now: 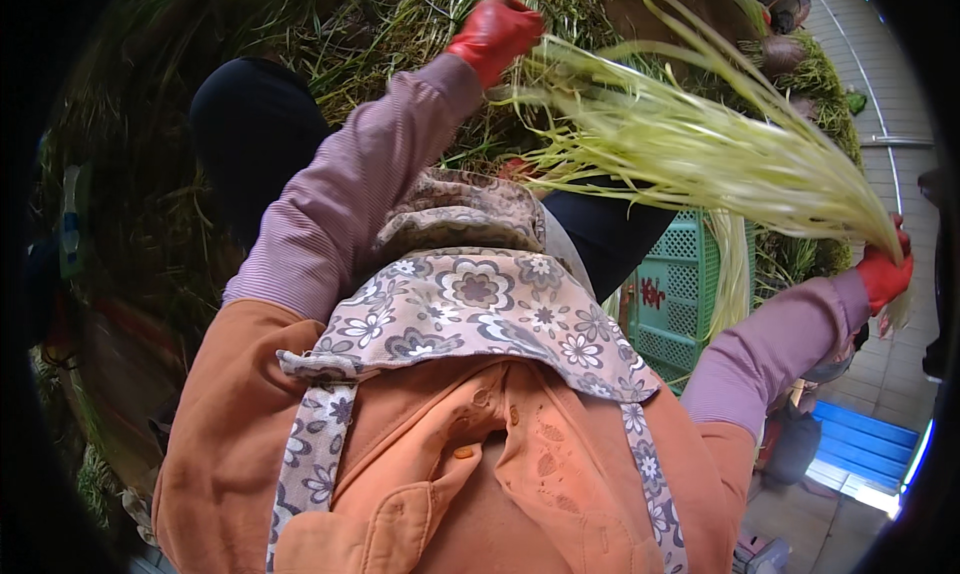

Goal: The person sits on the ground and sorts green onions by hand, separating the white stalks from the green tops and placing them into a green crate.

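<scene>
A long bunch of pale yellow-green leafy stalks (675,138) is spread out in the air, slightly blurred. My right hand (887,270), in a red glove, grips its gathered end at the right. At the upper middle my left hand (499,33), also red-gloved, is closed near the bunch's loose tips; whether any tips are inside the fist cannot be told. Below the bunch stands a green plastic crate (671,289) with perforated sides, and more pale stalks (729,274) hang over it.
Heaps of green leafy stalks (360,56) surround my knees and reach the upper left. A tiled floor (862,71) runs along the right, with a blue slatted panel (862,443) at the lower right. Dark items lie near the right edge.
</scene>
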`<state>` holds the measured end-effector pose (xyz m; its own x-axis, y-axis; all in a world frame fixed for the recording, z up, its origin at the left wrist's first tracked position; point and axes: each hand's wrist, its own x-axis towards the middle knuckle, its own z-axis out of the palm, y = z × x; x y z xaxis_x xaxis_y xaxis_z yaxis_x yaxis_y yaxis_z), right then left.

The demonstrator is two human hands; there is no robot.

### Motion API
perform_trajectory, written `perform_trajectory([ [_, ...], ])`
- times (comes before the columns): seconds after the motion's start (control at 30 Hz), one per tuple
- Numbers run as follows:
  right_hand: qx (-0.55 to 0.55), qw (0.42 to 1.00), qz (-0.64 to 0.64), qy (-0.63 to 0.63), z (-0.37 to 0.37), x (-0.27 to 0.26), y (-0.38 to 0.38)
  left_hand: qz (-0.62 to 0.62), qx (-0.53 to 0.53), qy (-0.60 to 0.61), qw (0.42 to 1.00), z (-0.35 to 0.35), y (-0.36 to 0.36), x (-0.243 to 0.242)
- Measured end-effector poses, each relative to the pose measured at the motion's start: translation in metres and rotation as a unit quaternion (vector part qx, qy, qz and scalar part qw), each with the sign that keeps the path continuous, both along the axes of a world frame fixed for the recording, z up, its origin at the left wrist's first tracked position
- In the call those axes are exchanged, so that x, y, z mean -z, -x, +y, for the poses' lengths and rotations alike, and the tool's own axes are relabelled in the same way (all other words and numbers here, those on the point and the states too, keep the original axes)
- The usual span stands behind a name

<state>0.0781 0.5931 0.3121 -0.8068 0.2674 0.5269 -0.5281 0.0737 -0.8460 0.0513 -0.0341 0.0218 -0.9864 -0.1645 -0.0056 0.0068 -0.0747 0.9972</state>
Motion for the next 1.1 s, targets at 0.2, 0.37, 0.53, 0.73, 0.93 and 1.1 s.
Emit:
perform_trajectory([
  [0.2,0.414,0.661,-0.026,-0.626,-0.073,-0.006,-0.058,0.395,-0.059,0.303,0.865,0.000,-0.031,-0.057],
  [0.37,0.184,0.921,0.131,-0.317,-0.178,-0.026,-0.140,0.645,0.067,0.052,0.760,0.159,-0.104,-0.146],
  [0.53,-0.054,0.974,0.191,-0.106,-0.222,-0.014,-0.230,0.550,0.156,0.182,0.800,0.165,-0.147,-0.110],
  [0.73,-0.219,0.939,0.100,0.245,-0.158,0.006,-0.263,0.460,0.132,0.379,0.792,0.145,-0.139,-0.016],
  [0.93,0.430,0.779,0.058,-0.453,-0.052,0.082,-0.218,0.315,0.167,0.425,0.832,0.058,-0.083,0.029],
  [1.1,0.323,0.910,0.041,-0.259,-0.003,0.111,-0.174,0.023,0.389,0.206,0.898,0.004,-0.045,0.058],
])
